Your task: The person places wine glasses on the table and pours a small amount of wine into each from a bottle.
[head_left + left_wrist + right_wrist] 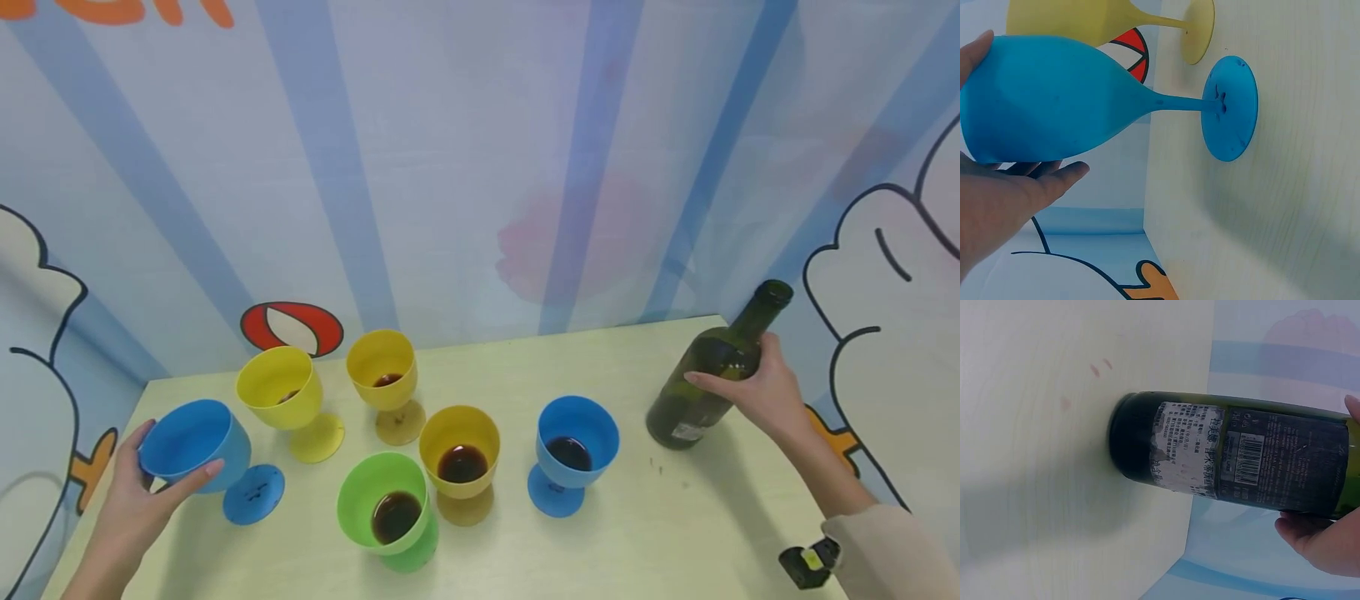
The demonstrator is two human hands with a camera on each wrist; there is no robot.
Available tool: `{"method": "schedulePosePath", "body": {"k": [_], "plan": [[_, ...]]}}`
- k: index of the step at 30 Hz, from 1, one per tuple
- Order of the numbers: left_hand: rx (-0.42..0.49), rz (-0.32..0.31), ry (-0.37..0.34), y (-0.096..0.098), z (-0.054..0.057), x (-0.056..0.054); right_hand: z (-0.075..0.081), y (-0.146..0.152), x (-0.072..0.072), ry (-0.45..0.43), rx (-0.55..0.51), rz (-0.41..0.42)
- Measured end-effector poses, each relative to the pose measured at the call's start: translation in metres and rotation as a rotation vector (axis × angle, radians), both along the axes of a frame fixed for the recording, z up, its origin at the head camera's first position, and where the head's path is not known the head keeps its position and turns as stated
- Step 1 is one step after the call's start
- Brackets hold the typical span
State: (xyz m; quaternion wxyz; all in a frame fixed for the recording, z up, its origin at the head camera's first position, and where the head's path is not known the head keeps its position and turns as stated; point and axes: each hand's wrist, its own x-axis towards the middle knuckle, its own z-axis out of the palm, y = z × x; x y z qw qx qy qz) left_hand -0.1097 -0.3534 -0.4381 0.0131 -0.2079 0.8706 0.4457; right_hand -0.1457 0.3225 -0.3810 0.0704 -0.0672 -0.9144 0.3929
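Note:
At the left of the table my left hand (138,492) holds a blue goblet (225,450) by its bowl, thumb on the near side and fingers around the far side. I see no liquid in it from the head view; whether its foot (1230,109) touches the table is hard to tell. On the right, my right hand (757,392) grips a dark green wine bottle (693,375) round its upper body. The bottle's mouth is uncovered and its label (1247,459) faces the right wrist camera. Closest to the bottle stands another blue goblet (576,458) with dark liquid inside.
Two yellow goblets (281,392) (382,375) at the back hold a little dark liquid. A darker yellow goblet (461,450) and a green goblet (390,508) in the middle hold more. A small black device (808,562) sits by the right sleeve. A printed curtain (465,167) borders the pale table (637,542).

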Motion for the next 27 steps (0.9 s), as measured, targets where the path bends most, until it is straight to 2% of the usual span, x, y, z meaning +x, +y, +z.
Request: {"method": "schedulePosePath", "body": {"k": [3, 10, 11, 16, 18, 22, 27], "plan": [[0.01, -0.002, -0.003, 0.011, 0.014, 0.005, 0.0, 0.0, 0.0, -0.016, 0.011, -0.006], [-0.046, 0.027, 0.043, 0.019, 0.027, 0.012, 0.002, 0.0, 0.006, -0.046, 0.024, -0.011], [-0.017, 0.03, 0.06, 0.022, 0.032, 0.013, 0.003, 0.0, 0.007, -0.046, 0.022, -0.006], [-0.017, 0.028, 0.112, 0.032, 0.049, 0.017, 0.004, 0.0, 0.012, -0.023, 0.021, 0.036], [-0.033, 0.025, 0.113, 0.034, 0.052, 0.018, 0.005, 0.001, 0.013, -0.017, 0.022, 0.049], [-0.049, 0.024, 0.135, 0.029, 0.047, 0.015, 0.008, 0.002, 0.017, -0.008, 0.021, 0.072], [-0.092, 0.005, 0.191, 0.012, 0.026, 0.004, 0.013, 0.004, 0.023, 0.029, 0.04, 0.087]]}}
